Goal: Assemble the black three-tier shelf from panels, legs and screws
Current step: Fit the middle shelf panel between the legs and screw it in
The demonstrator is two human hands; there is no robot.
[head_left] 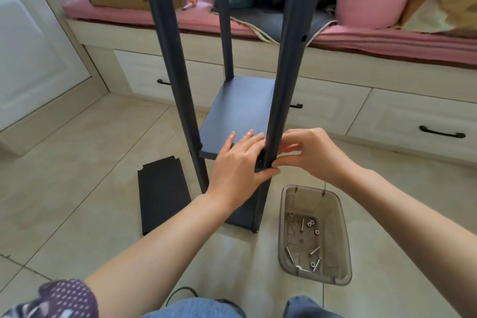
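Now the left hand [238, 160] presses flat, fingers spread, on the middle panel [237, 113] at the near right leg [286, 80]; the right hand [307, 152] pinches something there, unclear what. Stiff, probably light, tippy: steady it by the legs.

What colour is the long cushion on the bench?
Pink cushion, seen in the head view.

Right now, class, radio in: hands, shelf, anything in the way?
Left hand flat on black middle panel. Right hand pinching at near-right black round leg. Spare black panel on floor, clear.
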